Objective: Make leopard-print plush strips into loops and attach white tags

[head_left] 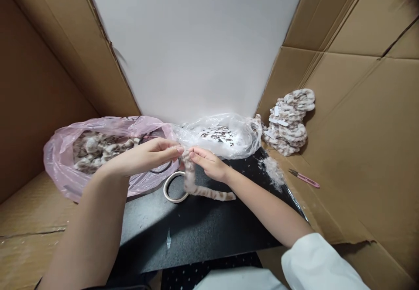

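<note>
Between my two hands is one end of a spotted plush strip [190, 174], cream with brown markings. It hangs down from my fingers, bends, and its tail end lies along the dark table towards the right. My left hand [153, 155] is closed, thumb and fingers pinching the strip's upper end. Closed as well, my right hand [207, 161] pinches the same end from the right side. The fingertips of both hands nearly meet, and the very tip of the strip is partly hidden there. A roll of cream tape [167, 194] lies just left of the strip.
At the left, a pink plastic bag [59, 163] holds plush pieces [98, 148]. A clear bag [240, 148] contains small scraps. A stack of plush strips [288, 122], pink thread snips [304, 178] and loose white fluff [273, 172] are at the right. Cardboard walls [366, 141] surround the black table [183, 233].
</note>
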The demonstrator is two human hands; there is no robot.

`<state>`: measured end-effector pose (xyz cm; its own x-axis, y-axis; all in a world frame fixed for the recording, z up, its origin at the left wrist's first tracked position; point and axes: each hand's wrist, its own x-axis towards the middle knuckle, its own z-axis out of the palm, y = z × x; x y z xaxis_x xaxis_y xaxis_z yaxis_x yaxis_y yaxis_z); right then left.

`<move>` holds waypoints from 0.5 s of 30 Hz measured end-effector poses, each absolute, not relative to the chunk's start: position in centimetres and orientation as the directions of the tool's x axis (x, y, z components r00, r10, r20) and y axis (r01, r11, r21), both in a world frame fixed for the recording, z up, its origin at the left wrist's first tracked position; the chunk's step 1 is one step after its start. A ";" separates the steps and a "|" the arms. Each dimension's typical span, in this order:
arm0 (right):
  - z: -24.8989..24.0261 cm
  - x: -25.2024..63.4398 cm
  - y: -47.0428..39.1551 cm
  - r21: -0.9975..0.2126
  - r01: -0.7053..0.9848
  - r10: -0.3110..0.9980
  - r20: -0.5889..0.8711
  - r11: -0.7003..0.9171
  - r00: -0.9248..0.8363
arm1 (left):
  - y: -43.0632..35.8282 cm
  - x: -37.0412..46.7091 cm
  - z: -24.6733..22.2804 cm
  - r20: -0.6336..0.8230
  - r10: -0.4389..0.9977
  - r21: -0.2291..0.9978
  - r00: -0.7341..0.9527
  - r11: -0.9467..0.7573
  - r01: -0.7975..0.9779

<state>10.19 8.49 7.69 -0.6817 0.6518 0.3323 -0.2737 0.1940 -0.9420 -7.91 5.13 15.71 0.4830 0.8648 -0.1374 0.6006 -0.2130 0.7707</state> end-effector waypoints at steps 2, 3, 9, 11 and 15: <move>7.6 10.3 8.2 -0.959 -0.275 0.612 0.255 0.063 -0.749 | 5.1 -7.7 16.0 -0.094 0.870 0.704 0.484 -0.285 0.650; 7.5 10.4 8.1 -0.967 -0.254 0.592 0.210 0.008 -0.778 | 5.2 -7.7 16.0 -0.073 0.883 0.669 0.463 -0.301 0.680; 5.6 13.2 8.2 -0.987 -0.103 0.586 0.012 -0.123 -0.810 | 6.3 -11.1 15.7 -0.066 0.930 0.555 0.362 -0.267 0.788; 4.6 15.0 8.0 -0.990 -0.029 0.600 -0.058 -0.135 -0.798 | 6.7 -12.8 15.4 -0.069 0.947 0.553 0.313 -0.225 0.802; 2.7 18.6 7.2 -0.982 0.103 0.649 -0.181 -0.157 -0.739 | 7.1 -15.3 14.7 -0.028 0.990 0.589 0.135 -0.093 0.803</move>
